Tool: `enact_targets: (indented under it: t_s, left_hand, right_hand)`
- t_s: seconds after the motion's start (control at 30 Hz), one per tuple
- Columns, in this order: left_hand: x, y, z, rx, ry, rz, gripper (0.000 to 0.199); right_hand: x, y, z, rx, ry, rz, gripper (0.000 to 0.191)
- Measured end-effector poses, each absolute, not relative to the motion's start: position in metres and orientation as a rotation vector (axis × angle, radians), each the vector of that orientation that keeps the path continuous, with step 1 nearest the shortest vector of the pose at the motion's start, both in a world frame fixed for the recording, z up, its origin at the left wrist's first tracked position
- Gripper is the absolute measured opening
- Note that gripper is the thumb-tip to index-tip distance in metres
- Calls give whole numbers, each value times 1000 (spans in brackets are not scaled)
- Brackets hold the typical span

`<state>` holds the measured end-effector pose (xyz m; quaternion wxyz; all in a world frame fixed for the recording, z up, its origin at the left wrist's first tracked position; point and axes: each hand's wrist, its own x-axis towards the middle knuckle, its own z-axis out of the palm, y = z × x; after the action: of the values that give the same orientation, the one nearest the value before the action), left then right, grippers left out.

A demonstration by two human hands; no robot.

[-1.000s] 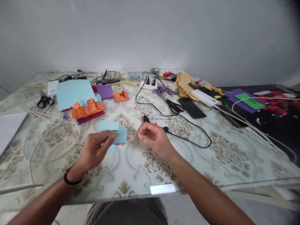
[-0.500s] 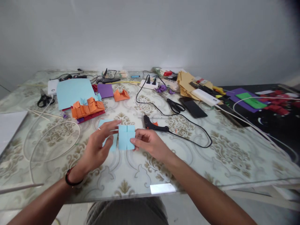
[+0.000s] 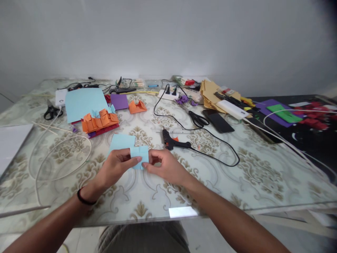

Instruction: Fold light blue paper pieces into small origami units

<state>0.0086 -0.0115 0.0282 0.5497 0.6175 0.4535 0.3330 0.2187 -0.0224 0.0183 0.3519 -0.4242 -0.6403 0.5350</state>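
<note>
A small creased light blue paper (image 3: 139,153) is held up between both hands, just above the table. My left hand (image 3: 117,163) grips its left side, thumb across the front and fingers behind. On the right side, my right hand (image 3: 163,164) pinches the lower edge between thumb and fingers. Another light blue sheet (image 3: 122,141) lies flat on the table behind my left hand, which partly hides it. A black glue gun (image 3: 175,141) rests just beyond my right hand.
Folded orange pieces (image 3: 100,121) and a large blue sheet (image 3: 85,103) lie at the left. Black scissors (image 3: 198,120), a phone (image 3: 218,120) and a power strip (image 3: 168,95) sit farther back. Cables loop over the patterned table (image 3: 147,207).
My left hand has moved in and taken hold of the paper's left side. The paper has turned and tilted slightly, and my right hand's pinch has shifted to its lower edge.
</note>
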Motion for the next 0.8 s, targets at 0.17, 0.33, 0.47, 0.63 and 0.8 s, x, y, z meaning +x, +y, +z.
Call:
enact_targets:
  t_s: [0.17,0.33,0.47,0.63,0.8]
  left_hand:
    - [10,-12,29,1412,1043,719,24]
    - [8,-15,30,1555,1066,684,34]
    - [5,-16,31,1543,1105,705,42]
    - [5,-15,35,1467,1079,731,42]
    - [7,-15,37,1470,1049,642,36]
  right_hand:
    - [214,-25,18,-1121,-1673,1343,16]
    - [213,-27,20,-1161,-1728,1243,18]
    - [217,-24,21,-1154,-1689,1237,14]
    - [223,-19,25,-1106,-1640,1284,5]
    - [225,-19,28,-1042,-1647,1391,5]
